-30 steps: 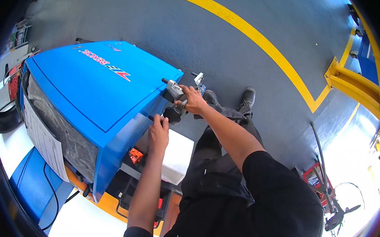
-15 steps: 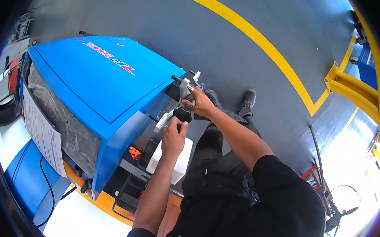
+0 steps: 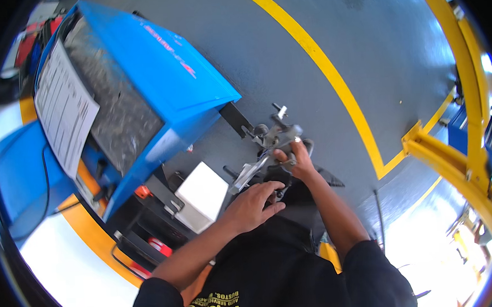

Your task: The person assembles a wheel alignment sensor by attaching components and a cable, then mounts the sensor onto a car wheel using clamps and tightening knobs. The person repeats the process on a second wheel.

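Observation:
A silver metal wheel clamp (image 3: 252,171) with black pegs is held in front of my body, a short way off the blue cabinet (image 3: 197,78). My right hand (image 3: 300,160) wraps its fingers round the body of the clamp near the upper end. Lower down, my left hand (image 3: 252,207) curls its fingers at the black knob (image 3: 275,178) in the clamp's middle. Motion blurs the clamp somewhat, and the left fingertips are partly hidden. A dark bracket (image 3: 236,119) sticks out from the cabinet's near corner, beside the clamp's far end.
A printed sheet (image 3: 65,110) hangs by the cabinet's dark top tray (image 3: 112,94). Below the cabinet is a white box (image 3: 202,196). The grey floor (image 3: 274,57) carries a yellow line (image 3: 319,55). At the right stands a yellow steel post and base (image 3: 443,154).
The clamp has come away from the cabinet's corner toward my body, with both hands on it. The whole view has shifted and turned, and the bracket on the cabinet now shows more fully.

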`<state>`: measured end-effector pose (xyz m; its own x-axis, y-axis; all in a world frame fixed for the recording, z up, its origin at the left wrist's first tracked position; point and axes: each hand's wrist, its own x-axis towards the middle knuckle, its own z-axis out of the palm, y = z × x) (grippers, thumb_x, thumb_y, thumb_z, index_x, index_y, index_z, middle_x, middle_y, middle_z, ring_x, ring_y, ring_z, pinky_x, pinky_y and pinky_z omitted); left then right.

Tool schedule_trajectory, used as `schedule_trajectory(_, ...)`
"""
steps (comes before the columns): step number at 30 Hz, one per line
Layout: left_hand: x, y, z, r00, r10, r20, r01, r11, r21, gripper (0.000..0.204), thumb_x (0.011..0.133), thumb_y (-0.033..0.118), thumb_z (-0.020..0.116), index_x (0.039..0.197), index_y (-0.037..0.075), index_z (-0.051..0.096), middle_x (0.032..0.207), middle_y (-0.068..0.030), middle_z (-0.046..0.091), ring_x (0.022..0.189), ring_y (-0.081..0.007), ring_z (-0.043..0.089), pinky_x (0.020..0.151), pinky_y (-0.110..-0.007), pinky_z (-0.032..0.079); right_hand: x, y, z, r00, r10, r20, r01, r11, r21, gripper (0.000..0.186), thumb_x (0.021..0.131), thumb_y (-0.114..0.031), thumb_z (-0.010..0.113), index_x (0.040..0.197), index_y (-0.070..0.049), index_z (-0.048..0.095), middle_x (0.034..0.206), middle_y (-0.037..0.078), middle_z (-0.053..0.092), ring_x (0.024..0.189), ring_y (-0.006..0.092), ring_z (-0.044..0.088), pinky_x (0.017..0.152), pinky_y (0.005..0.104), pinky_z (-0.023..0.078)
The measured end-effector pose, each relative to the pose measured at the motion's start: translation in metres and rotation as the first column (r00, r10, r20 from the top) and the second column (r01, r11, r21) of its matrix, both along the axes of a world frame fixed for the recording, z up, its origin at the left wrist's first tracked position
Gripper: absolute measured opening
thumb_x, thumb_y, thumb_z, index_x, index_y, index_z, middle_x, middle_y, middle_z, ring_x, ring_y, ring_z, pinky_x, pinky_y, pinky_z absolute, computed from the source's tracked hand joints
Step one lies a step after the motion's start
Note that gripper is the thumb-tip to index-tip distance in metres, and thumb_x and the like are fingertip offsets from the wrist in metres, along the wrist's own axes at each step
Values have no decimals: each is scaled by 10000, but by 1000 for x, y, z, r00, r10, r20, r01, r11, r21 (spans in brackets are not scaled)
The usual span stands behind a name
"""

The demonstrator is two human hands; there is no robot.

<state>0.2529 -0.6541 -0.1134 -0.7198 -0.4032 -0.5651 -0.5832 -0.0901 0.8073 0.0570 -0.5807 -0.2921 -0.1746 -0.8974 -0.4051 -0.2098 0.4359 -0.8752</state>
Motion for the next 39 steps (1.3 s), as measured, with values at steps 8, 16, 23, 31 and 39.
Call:
schedule_trajectory(8,-16,-8,100,928,-294,-228,58,721,-690,349,937,193,711,1266,88,662,1309,-105,636,1129,-353,634,957,-443,505,-79,81,178,977,-131,-169,118,989,-86,620,984,-376,705,1439,-2,511,1272,221,662,1147,329,665,972,454,518)
schedule_trajectory(16,-49,37,197,763,-644,-60,594,734,-328,286,1011,239,603,1256,96,626,1126,-112,622,1110,-340,640,988,-483,492,-106,171,308,951,-173,-257,140,980,-142,709,957,-484,727,1400,33,527,1170,194,677,1066,254,672,890,384,543)
schedule_trajectory(23,-58,75,267,689,-721,-81,654,666,-359,189,995,156,622,1164,75,651,1153,-97,670,1163,-338,624,999,-464,477,-99,221,379,940,-325,-105,292,924,-245,720,947,-525,721,1404,-1,536,1221,135,635,1070,219,642,910,358,541)
schedule_trajectory(31,-48,102,301,596,-792,-134,678,585,-445,241,1002,117,606,1229,86,679,1084,-88,646,1086,-319,634,931,-440,500,-71,263,414,884,-467,27,458,852,-253,722,917,-510,766,1435,-60,542,1118,42,596,1041,164,613,878,317,533)
schedule_trajectory(39,-14,74,303,600,-771,-214,622,618,-482,262,999,62,557,1227,72,686,1070,-87,646,1039,-275,637,894,-401,507,-34,267,439,882,-445,-154,405,883,-237,718,922,-529,758,1383,-11,572,1198,110,660,1066,191,632,909,349,524)
